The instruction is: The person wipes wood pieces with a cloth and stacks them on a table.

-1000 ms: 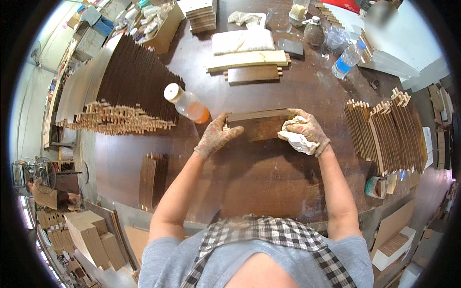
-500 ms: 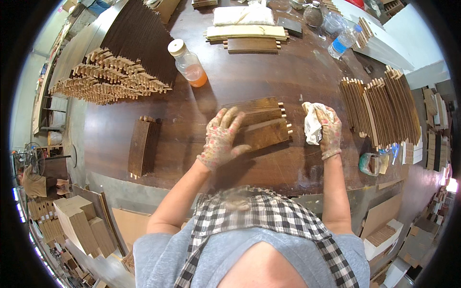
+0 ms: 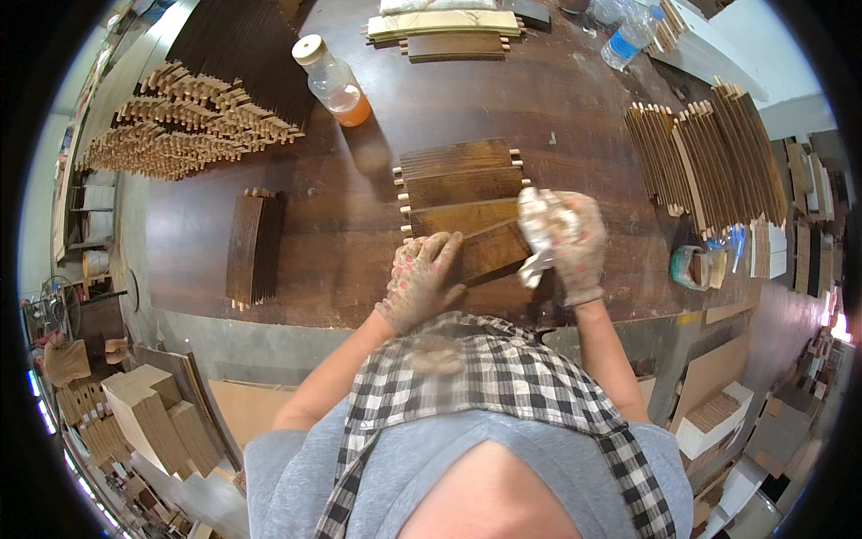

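In the head view, four dark wooden slats (image 3: 462, 202) lay side by side on the counter (image 3: 314, 225), just ahead of both hands, long axes running left to right, the nearest tilted. The left hand (image 3: 422, 278) lay flat and open on the nearest slat (image 3: 489, 251), pinning its left end. The right hand (image 3: 570, 242) gripped a white rag (image 3: 537, 235) at its right end.
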`<action>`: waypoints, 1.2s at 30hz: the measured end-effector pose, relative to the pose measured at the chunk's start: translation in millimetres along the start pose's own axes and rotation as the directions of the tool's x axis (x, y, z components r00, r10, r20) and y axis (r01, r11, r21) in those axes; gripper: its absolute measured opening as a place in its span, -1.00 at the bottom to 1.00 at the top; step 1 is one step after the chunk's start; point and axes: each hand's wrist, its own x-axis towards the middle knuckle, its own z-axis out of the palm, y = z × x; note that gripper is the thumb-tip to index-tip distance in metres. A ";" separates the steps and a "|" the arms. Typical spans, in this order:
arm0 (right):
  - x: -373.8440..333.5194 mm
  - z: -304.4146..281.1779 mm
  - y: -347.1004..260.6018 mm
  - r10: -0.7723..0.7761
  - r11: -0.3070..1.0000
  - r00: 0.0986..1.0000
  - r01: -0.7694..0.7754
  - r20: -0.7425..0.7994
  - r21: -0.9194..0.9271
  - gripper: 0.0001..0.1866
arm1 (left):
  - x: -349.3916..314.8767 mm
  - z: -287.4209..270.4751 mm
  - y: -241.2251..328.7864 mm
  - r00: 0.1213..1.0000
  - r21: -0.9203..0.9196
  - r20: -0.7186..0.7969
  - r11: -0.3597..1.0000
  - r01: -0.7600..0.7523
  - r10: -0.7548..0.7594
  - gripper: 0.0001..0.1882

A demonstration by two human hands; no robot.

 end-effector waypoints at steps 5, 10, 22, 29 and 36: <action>-51.0 68.3 -28.4 -0.265 0.902 0.876 0.373 0.404 -0.216 -0.80 | -12.4 11.8 -13.3 0.999 -0.033 -0.043 0.999 -0.014 0.012 -0.16; -31.1 9.4 69.0 -0.137 0.942 0.991 0.134 0.014 -0.309 -0.78 | -9.7 12.4 -9.3 0.996 -0.084 -0.080 0.995 -0.045 0.038 0.02; -72.5 68.4 -37.3 -0.301 0.936 0.833 0.352 0.464 -0.024 -0.69 | -40.4 16.7 -34.0 0.994 -0.353 -0.108 0.935 -0.025 -0.014 0.13; -68.3 26.2 3.5 -0.159 0.920 0.935 0.257 0.318 -0.295 -0.74 | -45.7 14.7 -42.1 0.990 -0.326 -0.134 0.941 -0.087 0.045 0.07; -95.2 84.0 -35.5 -0.229 0.947 0.925 0.284 0.303 -0.151 -0.72 | -32.8 5.9 -40.5 0.988 -0.267 -0.110 0.955 -0.131 0.105 -0.06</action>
